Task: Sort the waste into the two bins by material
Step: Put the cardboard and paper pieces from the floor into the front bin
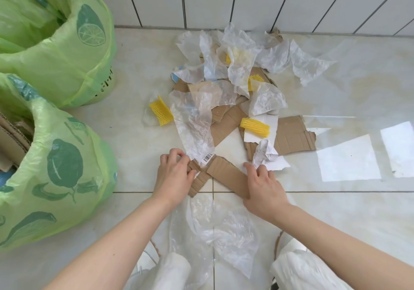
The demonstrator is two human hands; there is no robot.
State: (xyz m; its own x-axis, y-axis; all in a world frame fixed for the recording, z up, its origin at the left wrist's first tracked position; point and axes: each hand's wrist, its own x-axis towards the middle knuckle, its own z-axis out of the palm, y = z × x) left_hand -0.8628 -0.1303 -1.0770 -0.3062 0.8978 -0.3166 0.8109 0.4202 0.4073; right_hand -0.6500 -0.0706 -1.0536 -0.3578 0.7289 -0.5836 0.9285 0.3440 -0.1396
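Note:
A heap of waste lies on the tiled floor: crumpled clear plastic film, torn brown cardboard, crumpled white paper and yellow foam netting. My left hand pinches the left end of a bent cardboard strip. My right hand presses on the strip's right end, fingers touching the crumpled paper. Two bins lined with green printed bags stand at the left: the near bin has cardboard inside, the far bin shows only its liner.
A white tiled wall runs behind the heap. More clear plastic film lies between my knees. Another yellow foam net rests on white card in the heap. Bright sun patches fall on the floor at right.

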